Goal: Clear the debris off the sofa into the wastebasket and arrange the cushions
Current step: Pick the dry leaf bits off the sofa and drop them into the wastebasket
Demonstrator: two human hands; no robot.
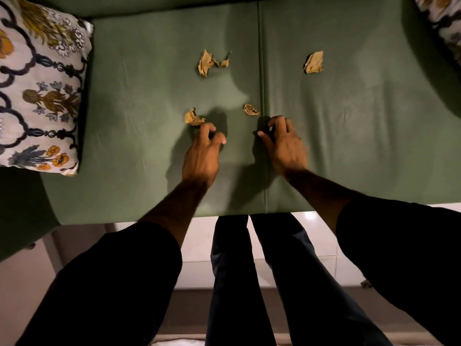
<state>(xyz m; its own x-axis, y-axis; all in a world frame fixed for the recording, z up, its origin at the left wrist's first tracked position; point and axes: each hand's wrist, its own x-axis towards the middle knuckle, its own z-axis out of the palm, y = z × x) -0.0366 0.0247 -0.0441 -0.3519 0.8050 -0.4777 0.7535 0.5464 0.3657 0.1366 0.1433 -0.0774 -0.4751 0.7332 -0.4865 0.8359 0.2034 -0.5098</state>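
Note:
Several crumpled brown paper scraps lie on the green sofa seat [139, 101]. One scrap [193, 117] sits just beyond the fingertips of my left hand [202, 153], whose fingers are curled and apart, holding nothing. A smaller scrap [250, 110] lies by the centre seam, just beyond my right hand [284, 143], also empty with spread fingers. Two bigger scraps lie farther back: one [208, 62] left of the seam, one [314, 62] to the right. A floral cushion [40, 88] lies at the sofa's left end. Another floral cushion [441, 23] shows at the top right corner.
My dark-trousered legs [249, 283] stand against the sofa's front edge. Pale floor tiles [199, 245] run below the sofa, with a brown rug [189, 310] under my feet. No wastebasket is in view.

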